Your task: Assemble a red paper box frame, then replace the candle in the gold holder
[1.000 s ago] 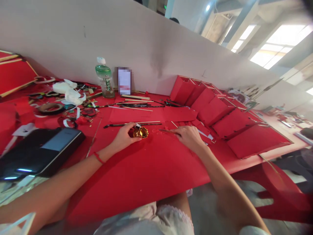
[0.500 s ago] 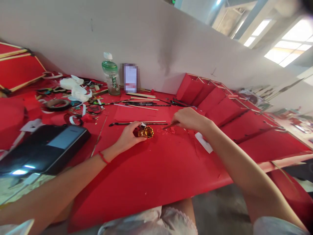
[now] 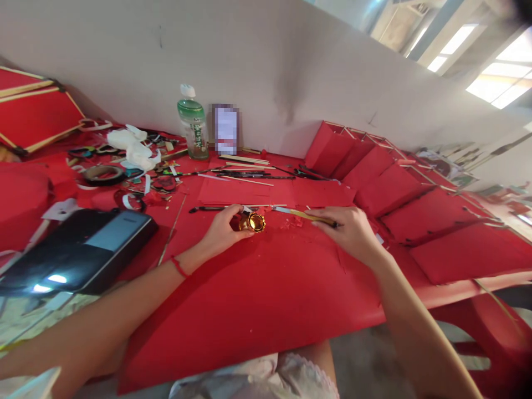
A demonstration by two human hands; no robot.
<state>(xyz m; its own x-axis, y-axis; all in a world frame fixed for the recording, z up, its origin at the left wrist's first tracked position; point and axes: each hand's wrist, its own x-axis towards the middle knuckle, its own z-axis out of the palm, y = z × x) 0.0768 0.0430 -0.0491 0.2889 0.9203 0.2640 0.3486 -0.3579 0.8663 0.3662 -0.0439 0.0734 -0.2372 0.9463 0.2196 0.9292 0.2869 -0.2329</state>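
Note:
My left hand [image 3: 224, 228] is closed around a small shiny gold cup-like piece [image 3: 256, 221] with a scalloped rim, its opening turned toward me. In my right hand [image 3: 349, 230] is a slim yellow utility knife [image 3: 305, 214], its pale blade pointing left, a short way from the gold piece. Small red scraps [image 3: 291, 223] lie on the red table covering [image 3: 249, 293] just under the knife. Behind the hands, flat red sheets [image 3: 233, 191] lie with thin sticks [image 3: 245, 164] and dark rods across and above them.
A black box-like device [image 3: 83, 249] stands at the left, with tape rolls [image 3: 103, 175] and clutter behind it. A bottle [image 3: 193, 124] and a phone [image 3: 226, 130] stand against the wall. Red framed panels [image 3: 403, 194] line the right side; a red stool [image 3: 490, 338] is below.
My right hand has turned and moved right, so the knife now shows pointing left. My left hand keeps the gold piece in nearly the same place. The view has shifted slightly.

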